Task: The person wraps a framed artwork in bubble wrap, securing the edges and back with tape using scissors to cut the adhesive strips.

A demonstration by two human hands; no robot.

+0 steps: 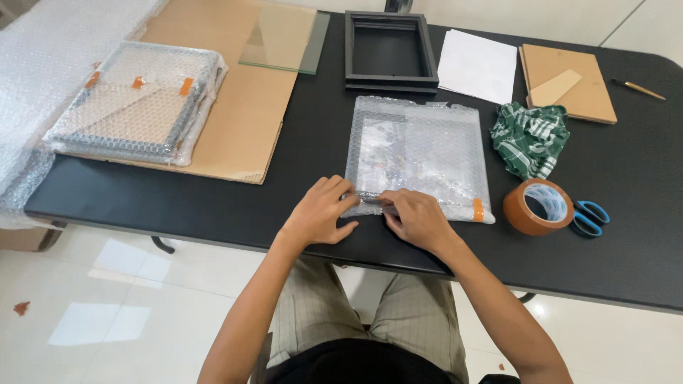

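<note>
The left hand (pixel 320 212) lies palm down on the black table (pixel 626 178), with its fingers spread a little. Its fingertips press on the near edge of the flat parcel wrapped in clear bubble wrap (pixel 417 155). The right hand (pixel 420 217) is curled, and its fingers pinch that same near edge, just beside the left fingertips. The parcel lies flat in the middle of the table, right in front of the person. A bit of orange tape (pixel 478 210) sticks on its near right corner.

Just to the right of the parcel sits a round roll of brown tape (pixel 537 207), and blue-handled scissors (pixel 589 217) touch it. A green checked cloth (pixel 530 137) is bunched up behind the roll. An empty black picture frame (pixel 390 51) lies behind the parcel. Far to the left, another bubble-wrapped parcel (pixel 139 103) rests on a sheet of brown cardboard (pixel 242 107).
</note>
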